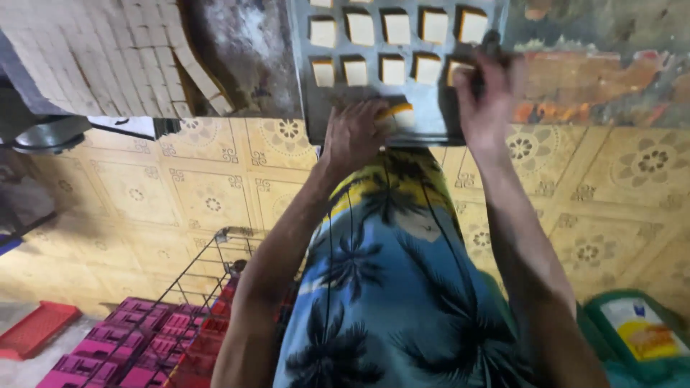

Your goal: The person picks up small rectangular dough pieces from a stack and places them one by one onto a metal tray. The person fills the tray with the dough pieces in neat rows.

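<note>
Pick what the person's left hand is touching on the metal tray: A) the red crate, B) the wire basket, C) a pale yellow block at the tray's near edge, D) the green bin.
C: the left hand rests on a pale yellow block at the near edge of the metal tray, far from the floor items.

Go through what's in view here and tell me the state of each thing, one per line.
Metal tray: flat on the surface, two rows of pale cubes on it.
Pale cubes: upright, spaced apart in rows.
Yellow piece: under the left hand, partly hidden.
Left hand: curled on the yellow piece.
Right hand: gripping the tray's right edge.
Wire rack: standing on the floor.
Pink crates: stacked low.
</note>
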